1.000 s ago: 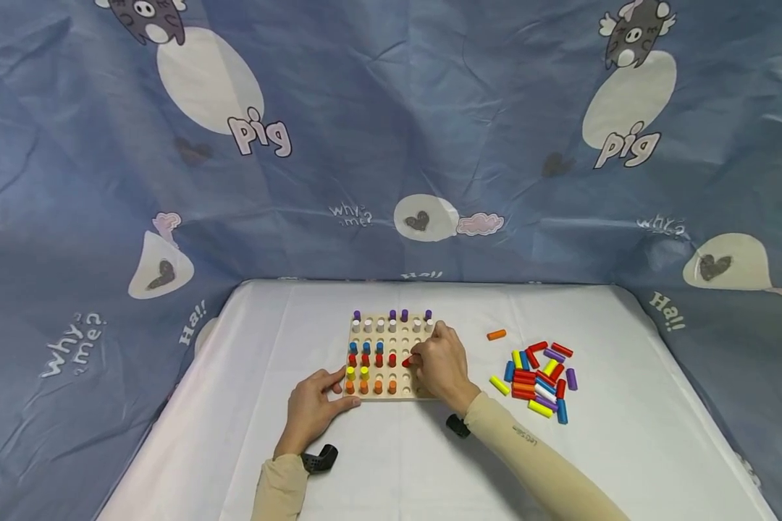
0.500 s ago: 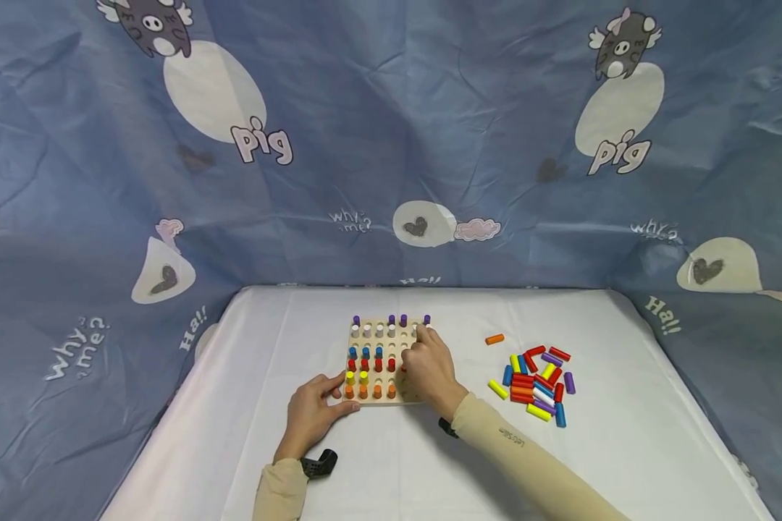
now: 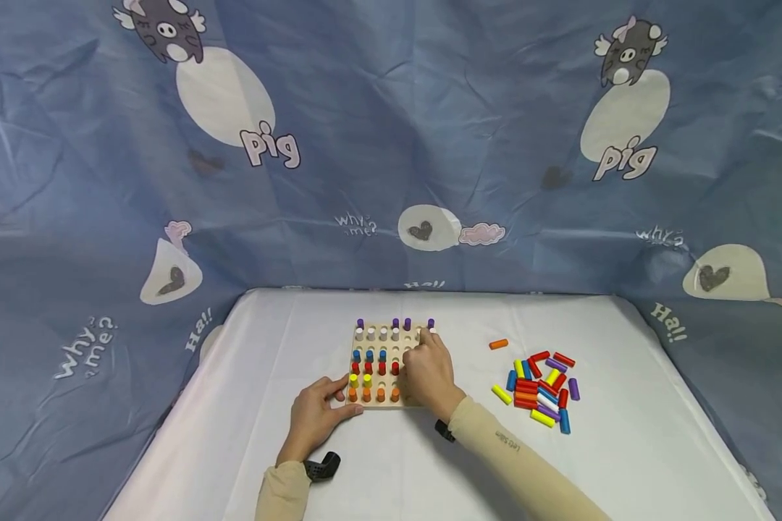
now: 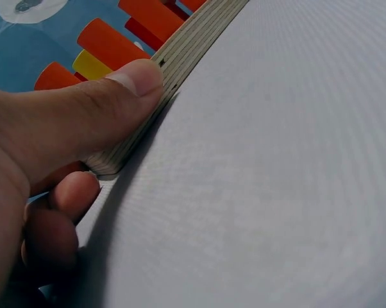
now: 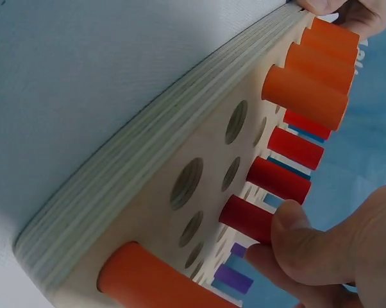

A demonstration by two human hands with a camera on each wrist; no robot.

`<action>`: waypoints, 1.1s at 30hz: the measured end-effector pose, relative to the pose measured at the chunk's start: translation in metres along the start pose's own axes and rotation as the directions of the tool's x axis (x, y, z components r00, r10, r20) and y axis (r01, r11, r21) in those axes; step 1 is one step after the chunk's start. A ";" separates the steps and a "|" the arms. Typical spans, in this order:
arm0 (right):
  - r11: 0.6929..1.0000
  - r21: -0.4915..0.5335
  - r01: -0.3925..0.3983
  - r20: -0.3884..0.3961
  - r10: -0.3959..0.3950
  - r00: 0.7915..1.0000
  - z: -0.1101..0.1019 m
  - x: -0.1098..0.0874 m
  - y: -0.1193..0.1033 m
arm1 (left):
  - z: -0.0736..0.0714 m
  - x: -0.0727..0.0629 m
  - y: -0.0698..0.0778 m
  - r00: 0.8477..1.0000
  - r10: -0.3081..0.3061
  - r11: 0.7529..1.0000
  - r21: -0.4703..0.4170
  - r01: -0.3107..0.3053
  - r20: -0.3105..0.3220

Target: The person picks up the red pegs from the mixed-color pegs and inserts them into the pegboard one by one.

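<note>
A wooden pegboard point(image 3: 379, 407) lies on the white table, with rows of orange, yellow, red, blue, white and purple pegs standing in its holes. My left hand point(image 3: 316, 414) grips the board's near left corner. In the left wrist view its thumb point(image 4: 138, 76) presses the layered front edge, with curled fingers lower down at the corner. My right hand point(image 3: 430, 373) is over the right part of the board. The right wrist view shows its thumb and forefinger pinching the outer end of a red peg point(image 5: 243, 217), which stands in a hole at the end of the red row.
To the board's right lies a loose pile of coloured pegs point(image 3: 526, 386). A single orange peg point(image 3: 498, 344) and a yellow peg point(image 3: 502, 394) lie apart from it. Behind the table hangs a blue printed cloth point(image 3: 339, 174).
My right hand has shifted slightly left and rotated over the red row, bringing the red peg from a tilt to standing in its hole. My left hand keeps its grip on the corner.
</note>
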State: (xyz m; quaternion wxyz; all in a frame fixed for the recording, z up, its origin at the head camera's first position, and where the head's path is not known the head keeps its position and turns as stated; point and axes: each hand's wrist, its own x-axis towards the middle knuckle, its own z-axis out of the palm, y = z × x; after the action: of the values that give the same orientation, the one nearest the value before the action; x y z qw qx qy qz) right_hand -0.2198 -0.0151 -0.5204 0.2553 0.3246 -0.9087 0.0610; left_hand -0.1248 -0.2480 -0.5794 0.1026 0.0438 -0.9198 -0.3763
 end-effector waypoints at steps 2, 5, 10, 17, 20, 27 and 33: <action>1.000 0.008 -0.010 0.012 0.010 1.000 -0.001 0.002 0.002 | 0.000 0.001 0.001 1.000 0.007 1.000 -0.003 -0.007 -0.006; 1.000 0.019 -0.022 0.044 0.021 0.999 -0.002 0.003 0.003 | -0.001 0.002 0.002 1.000 0.008 1.000 -0.008 -0.008 -0.014; 0.999 0.028 -0.043 0.087 0.040 0.995 -0.004 0.000 0.001 | -0.001 0.000 0.001 1.000 0.013 1.000 -0.013 -0.013 -0.011; 0.990 0.114 -0.083 0.125 0.069 0.990 -0.010 -0.001 0.000 | -0.002 -0.002 0.000 0.999 0.028 0.999 -0.017 -0.028 -0.018; 0.977 0.190 -0.098 0.147 0.071 0.987 -0.010 -0.002 0.002 | -0.002 -0.003 0.000 0.999 0.026 1.000 -0.012 -0.026 -0.023; 0.949 0.279 -0.144 0.212 0.086 0.974 -0.014 -0.005 0.012 | 0.001 -0.003 0.000 0.999 0.030 1.000 -0.002 -0.030 -0.023; 0.947 0.295 -0.124 0.114 0.094 0.989 -0.025 -0.005 0.032 | 0.002 0.000 0.001 0.999 0.020 1.000 -0.001 -0.020 -0.028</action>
State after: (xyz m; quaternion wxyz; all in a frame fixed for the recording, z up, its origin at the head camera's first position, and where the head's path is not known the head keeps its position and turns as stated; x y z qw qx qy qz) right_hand -0.2259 0.0189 -0.4998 0.1541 0.3116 -0.9168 0.1968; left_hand -0.1253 -0.2459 -0.5800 0.1193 0.0398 -0.9183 -0.3753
